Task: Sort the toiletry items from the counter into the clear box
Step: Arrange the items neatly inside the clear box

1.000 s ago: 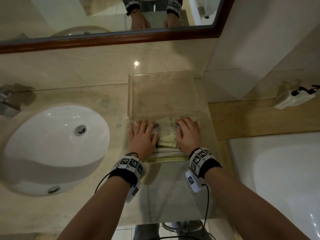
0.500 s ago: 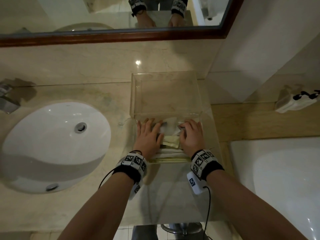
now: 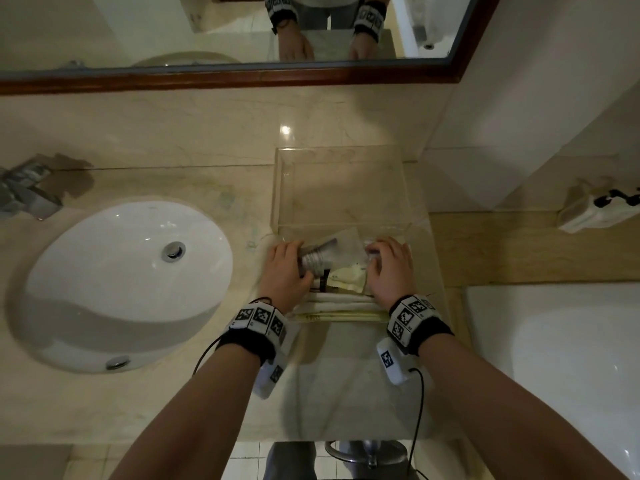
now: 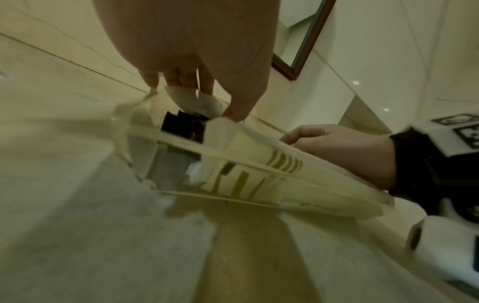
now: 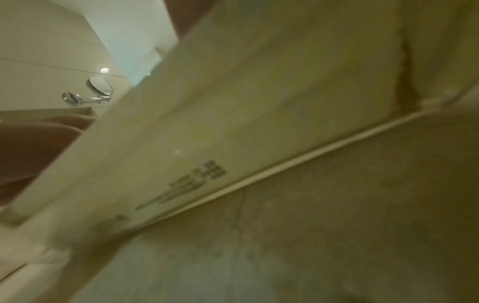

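Stretching from left to right, a beige marble counter (image 3: 104, 403) runs beneath a wood-framed mirror (image 3: 221, 77) on the far wall. A white oval sink (image 3: 128, 285) is sunk into the counter's left part, with a chrome tap (image 3: 24, 195) at its far left. At far right, a white bathtub (image 3: 554, 375) meets a tiled ledge where a small white device (image 3: 585, 213) rests. The clear box (image 3: 341, 188) sits on the counter at centre, against the far wall. Just in front of its near wall lies a heap of toiletry items (image 3: 343, 278): flat cream packets and clear wrappers. The left hand (image 3: 284, 271) curls around the heap's left side, gripping a crinkled clear packet (image 3: 322, 258). The right hand (image 3: 391, 268) curls its fingers over the heap's right side, gripping it. Both hands wear wristbands with black-and-white markers.
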Demonstrator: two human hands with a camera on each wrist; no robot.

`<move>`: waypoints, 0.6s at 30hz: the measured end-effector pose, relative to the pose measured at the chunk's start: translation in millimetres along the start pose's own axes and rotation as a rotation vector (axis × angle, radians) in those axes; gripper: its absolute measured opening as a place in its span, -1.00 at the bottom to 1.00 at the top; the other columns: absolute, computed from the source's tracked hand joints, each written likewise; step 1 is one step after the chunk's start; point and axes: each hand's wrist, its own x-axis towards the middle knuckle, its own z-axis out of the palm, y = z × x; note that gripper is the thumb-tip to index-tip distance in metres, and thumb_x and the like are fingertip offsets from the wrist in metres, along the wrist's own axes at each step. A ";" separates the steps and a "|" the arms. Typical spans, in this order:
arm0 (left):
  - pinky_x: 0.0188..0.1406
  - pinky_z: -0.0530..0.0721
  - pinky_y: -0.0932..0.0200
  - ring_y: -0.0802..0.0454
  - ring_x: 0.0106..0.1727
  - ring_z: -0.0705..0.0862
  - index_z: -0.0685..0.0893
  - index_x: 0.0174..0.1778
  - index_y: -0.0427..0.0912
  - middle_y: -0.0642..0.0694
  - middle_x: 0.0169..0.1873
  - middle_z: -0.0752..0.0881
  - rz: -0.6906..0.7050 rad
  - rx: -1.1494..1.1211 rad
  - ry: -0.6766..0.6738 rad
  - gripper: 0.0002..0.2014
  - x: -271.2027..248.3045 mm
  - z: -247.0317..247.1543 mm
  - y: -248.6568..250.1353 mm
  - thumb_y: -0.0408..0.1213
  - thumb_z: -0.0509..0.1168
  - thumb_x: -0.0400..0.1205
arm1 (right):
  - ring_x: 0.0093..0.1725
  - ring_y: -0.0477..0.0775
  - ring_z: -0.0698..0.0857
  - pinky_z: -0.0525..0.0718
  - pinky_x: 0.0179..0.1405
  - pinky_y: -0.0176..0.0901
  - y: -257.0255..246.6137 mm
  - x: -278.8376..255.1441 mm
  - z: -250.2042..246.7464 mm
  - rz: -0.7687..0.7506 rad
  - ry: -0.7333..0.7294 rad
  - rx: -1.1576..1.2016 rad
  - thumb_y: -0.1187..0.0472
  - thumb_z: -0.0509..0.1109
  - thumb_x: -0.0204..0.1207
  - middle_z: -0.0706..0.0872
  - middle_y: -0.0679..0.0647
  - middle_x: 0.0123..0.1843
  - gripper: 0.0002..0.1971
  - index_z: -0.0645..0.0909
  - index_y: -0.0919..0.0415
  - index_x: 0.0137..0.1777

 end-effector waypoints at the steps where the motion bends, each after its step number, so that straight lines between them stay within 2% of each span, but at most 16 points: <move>1: 0.51 0.31 -0.03 -0.19 0.40 0.37 0.40 0.48 -0.20 -0.19 0.34 0.53 -0.010 0.013 0.008 -0.42 -0.1 -0.5 1.4 -0.18 0.32 0.53 | 0.33 0.16 0.51 0.06 0.62 0.04 -1.0 -0.1 -0.9 0.000 -0.003 -0.009 0.31 0.20 0.55 0.59 0.12 0.29 -0.77 0.61 0.21 0.14; 3: 0.44 0.33 -0.03 -0.14 0.34 0.43 0.44 0.44 -0.12 -0.11 0.26 0.58 -0.040 0.035 0.006 -0.43 1.4 -2.6 5.7 0.01 0.32 0.55 | 0.34 0.17 0.51 0.08 0.61 0.07 -2.5 -0.4 -2.3 -0.017 -0.013 -0.036 0.30 0.20 0.55 0.58 0.12 0.30 -0.75 0.61 0.20 0.17; 5: 0.29 0.39 0.00 -0.07 0.21 0.54 0.55 0.29 -0.07 -0.07 0.13 0.64 -0.073 0.044 -0.056 -0.55 4.9 -6.3 12.2 0.10 0.27 0.57 | 0.35 0.17 0.49 0.12 0.60 0.08 -3.2 -1.1 -3.2 -0.033 -0.030 -0.047 0.29 0.22 0.55 0.57 0.12 0.32 -0.74 0.60 0.19 0.19; 7: -0.05 0.47 0.11 -0.08 -0.05 0.59 0.59 -0.08 -0.11 -0.13 -0.09 0.65 -0.097 0.009 -0.136 -0.75 10.0 -9.8 18.1 0.02 0.27 0.60 | 0.37 0.15 0.46 0.22 0.56 0.04 -2.8 -1.3 -3.5 -0.031 -0.052 -0.040 0.29 0.22 0.55 0.55 0.12 0.36 -0.72 0.59 0.20 0.23; 8: -0.18 0.46 0.13 -0.10 -0.14 0.60 0.56 -0.19 -0.15 -0.15 -0.20 0.62 -0.110 -0.037 -0.161 -0.77 12.1 -12.1 20.7 -0.05 0.28 0.60 | 0.38 0.14 0.46 0.25 0.54 0.02 -1.9 -1.1 -3.1 -0.026 -0.054 -0.030 0.28 0.22 0.56 0.55 0.12 0.37 -0.72 0.59 0.20 0.24; 9: -0.22 0.47 0.13 -0.12 -0.16 0.61 0.57 -0.20 -0.20 -0.15 -0.26 0.61 -0.128 -0.088 -0.168 -0.78 13.3 -14.8 22.4 -0.11 0.28 0.61 | 0.39 0.13 0.45 0.24 0.55 0.01 -1.2 -0.8 -2.6 -0.018 -0.053 -0.019 0.27 0.21 0.57 0.54 0.11 0.38 -0.71 0.59 0.20 0.25; 11: -0.15 0.54 0.12 -0.09 -0.15 0.63 0.63 -0.08 -0.26 -0.13 -0.24 0.62 -0.178 -0.192 -0.143 -0.80 15.3 -17.6 21.8 -0.17 0.29 0.61 | 0.40 0.10 0.46 0.20 0.60 0.03 0.1 -0.2 -1.2 -0.001 -0.055 -0.007 0.26 0.21 0.57 0.54 0.08 0.37 -0.72 0.58 0.18 0.24; 13: -0.14 0.56 0.15 -0.05 -0.15 0.61 0.62 -0.11 -0.23 -0.12 -0.23 0.63 -0.261 -0.324 -0.128 -0.87 13.7 -19.3 19.5 -0.22 0.30 0.60 | 0.38 0.07 0.47 0.19 0.61 0.07 1.3 -0.2 0.7 0.002 -0.055 -0.002 0.26 0.22 0.57 0.54 0.06 0.35 -0.73 0.58 0.16 0.23; 14: -0.23 0.56 0.19 -0.05 -0.20 0.60 0.58 -0.19 -0.21 -0.12 -0.27 0.62 -0.317 -0.424 -0.135 -0.89 12.0 -20.7 19.0 -0.26 0.30 0.60 | 0.37 0.07 0.48 0.22 0.60 0.09 2.0 -0.2 1.6 -0.002 -0.051 0.000 0.26 0.22 0.57 0.55 0.06 0.34 -0.74 0.58 0.16 0.22; 16: -0.47 0.50 0.27 0.01 -0.38 0.55 0.49 -0.36 -0.18 -0.10 -0.42 0.55 -0.439 -0.598 -0.174 -0.78 8.5 -22.7 18.8 -0.32 0.28 0.62 | 0.37 0.07 0.48 0.27 0.58 0.09 3.1 -0.3 3.2 -0.005 -0.045 -0.006 0.25 0.22 0.56 0.55 0.06 0.34 -0.74 0.58 0.16 0.22; 18: -0.59 0.53 0.26 0.02 -0.47 0.53 0.50 -0.40 -0.20 -0.13 -0.47 0.53 -0.527 -0.713 -0.219 -0.75 3.6 -24.0 21.0 -0.39 0.26 0.62 | 0.36 0.06 0.48 0.29 0.57 0.07 4.6 -0.3 4.7 -0.008 -0.039 -0.010 0.24 0.22 0.57 0.55 0.05 0.34 -0.74 0.58 0.16 0.22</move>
